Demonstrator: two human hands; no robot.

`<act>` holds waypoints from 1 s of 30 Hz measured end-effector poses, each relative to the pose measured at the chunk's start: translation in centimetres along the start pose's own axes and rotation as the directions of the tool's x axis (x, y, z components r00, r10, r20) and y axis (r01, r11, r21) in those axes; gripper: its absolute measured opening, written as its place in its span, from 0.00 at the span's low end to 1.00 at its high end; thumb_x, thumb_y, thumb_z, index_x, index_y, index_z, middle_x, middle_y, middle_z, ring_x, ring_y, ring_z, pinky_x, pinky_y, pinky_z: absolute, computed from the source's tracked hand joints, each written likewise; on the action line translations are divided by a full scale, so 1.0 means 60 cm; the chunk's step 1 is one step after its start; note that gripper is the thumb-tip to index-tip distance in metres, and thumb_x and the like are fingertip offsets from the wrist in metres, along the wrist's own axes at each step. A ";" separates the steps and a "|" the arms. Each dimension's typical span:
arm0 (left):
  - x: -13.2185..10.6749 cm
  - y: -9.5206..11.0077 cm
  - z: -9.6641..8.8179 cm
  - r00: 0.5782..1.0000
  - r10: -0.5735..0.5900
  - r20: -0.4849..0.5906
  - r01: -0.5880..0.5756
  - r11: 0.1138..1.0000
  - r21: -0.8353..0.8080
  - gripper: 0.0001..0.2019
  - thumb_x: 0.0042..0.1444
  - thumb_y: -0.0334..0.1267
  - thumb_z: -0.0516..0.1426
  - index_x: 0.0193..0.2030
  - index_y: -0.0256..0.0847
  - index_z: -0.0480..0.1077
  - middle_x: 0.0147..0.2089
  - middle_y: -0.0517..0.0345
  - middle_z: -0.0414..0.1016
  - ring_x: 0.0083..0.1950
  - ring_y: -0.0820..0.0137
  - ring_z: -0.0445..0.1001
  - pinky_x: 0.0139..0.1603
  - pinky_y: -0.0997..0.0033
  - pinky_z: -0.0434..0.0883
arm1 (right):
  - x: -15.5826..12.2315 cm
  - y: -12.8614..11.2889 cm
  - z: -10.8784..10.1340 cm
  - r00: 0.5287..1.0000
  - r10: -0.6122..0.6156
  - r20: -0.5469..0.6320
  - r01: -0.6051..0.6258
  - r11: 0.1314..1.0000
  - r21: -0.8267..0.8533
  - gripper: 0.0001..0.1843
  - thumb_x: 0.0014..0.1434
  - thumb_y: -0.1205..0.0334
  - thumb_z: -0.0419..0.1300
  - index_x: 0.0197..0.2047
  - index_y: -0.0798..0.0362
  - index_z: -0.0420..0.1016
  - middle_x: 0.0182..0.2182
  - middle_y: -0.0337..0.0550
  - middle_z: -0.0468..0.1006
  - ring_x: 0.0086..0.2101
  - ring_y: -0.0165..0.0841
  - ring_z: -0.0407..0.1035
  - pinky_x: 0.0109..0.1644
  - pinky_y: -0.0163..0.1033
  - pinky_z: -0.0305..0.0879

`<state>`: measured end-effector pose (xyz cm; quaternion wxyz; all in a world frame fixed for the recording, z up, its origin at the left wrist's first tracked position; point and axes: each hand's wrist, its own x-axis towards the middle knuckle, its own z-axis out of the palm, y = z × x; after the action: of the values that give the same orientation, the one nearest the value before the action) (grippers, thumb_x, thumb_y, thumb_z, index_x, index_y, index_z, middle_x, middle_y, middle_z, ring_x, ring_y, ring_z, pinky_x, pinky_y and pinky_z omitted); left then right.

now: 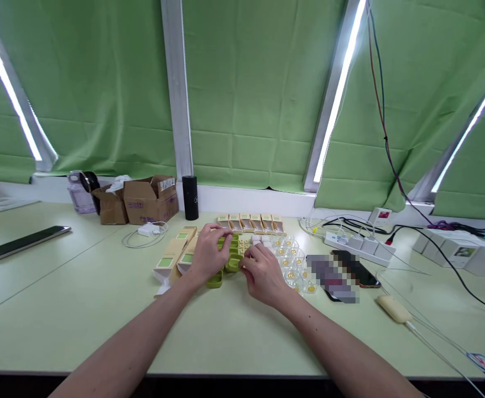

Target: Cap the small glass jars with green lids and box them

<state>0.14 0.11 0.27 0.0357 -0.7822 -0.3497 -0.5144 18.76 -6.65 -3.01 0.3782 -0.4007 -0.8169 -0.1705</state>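
Small olive-green cases stand close together between my two hands, with another green case at their near left. My left hand is over the left side of the cases, its fingers drawn together in a pinch; anything in them is too small to make out. My right hand has its curled fingertips closed at the right edge of a green case. Just behind sit several small cream pieces and white blocks. Clear plastic cups with yellow centres spread out to the right of my right hand.
Open cream cartons lie left of my left hand, and a row of similar cartons stands behind. Farther back are a cardboard box and a black cylinder. Phones, a power strip and cables occupy the right.
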 end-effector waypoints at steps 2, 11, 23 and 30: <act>0.000 0.002 -0.002 1.000 0.010 -0.001 -0.010 0.999 -0.045 0.10 0.67 0.36 0.56 0.44 0.41 0.79 0.42 0.49 0.81 0.54 0.56 0.73 0.56 0.53 0.75 | 0.001 0.008 -0.001 0.997 0.025 -0.066 -0.025 1.000 0.003 0.10 0.62 0.75 0.59 0.37 0.51 0.78 0.40 0.48 0.75 0.41 0.40 0.66 0.40 0.43 0.62; -0.002 0.010 -0.009 0.979 0.095 0.178 -0.053 0.972 -0.231 0.16 0.66 0.40 0.60 0.58 0.43 0.76 0.51 0.47 0.81 0.64 0.53 0.69 0.63 0.48 0.73 | 0.003 0.033 -0.003 0.973 0.149 -0.174 -0.143 0.989 0.049 0.13 0.65 0.75 0.53 0.43 0.51 0.75 0.49 0.50 0.74 0.36 0.35 0.71 0.35 0.39 0.64; -0.005 0.010 -0.001 0.984 0.120 0.133 -0.083 0.964 -0.254 0.16 0.62 0.36 0.65 0.57 0.43 0.77 0.53 0.46 0.80 0.64 0.53 0.69 0.64 0.47 0.73 | 0.006 0.029 -0.007 0.964 0.138 -0.229 -0.134 0.990 0.033 0.12 0.69 0.71 0.52 0.46 0.50 0.75 0.50 0.52 0.76 0.40 0.37 0.74 0.40 0.41 0.69; -0.001 0.006 0.003 0.988 -0.068 0.142 0.118 0.917 -0.381 0.16 0.63 0.45 0.64 0.55 0.43 0.80 0.53 0.43 0.78 0.58 0.55 0.75 0.60 0.51 0.76 | 0.005 0.030 -0.009 0.953 0.111 -0.281 -0.095 0.993 0.069 0.21 0.69 0.69 0.52 0.64 0.49 0.63 0.57 0.56 0.73 0.56 0.46 0.72 0.52 0.50 0.75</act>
<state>0.50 -0.09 0.24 -0.1665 -0.7870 -0.2793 -0.5243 20.29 -5.71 -2.46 0.5108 -0.4036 -0.7365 -0.1838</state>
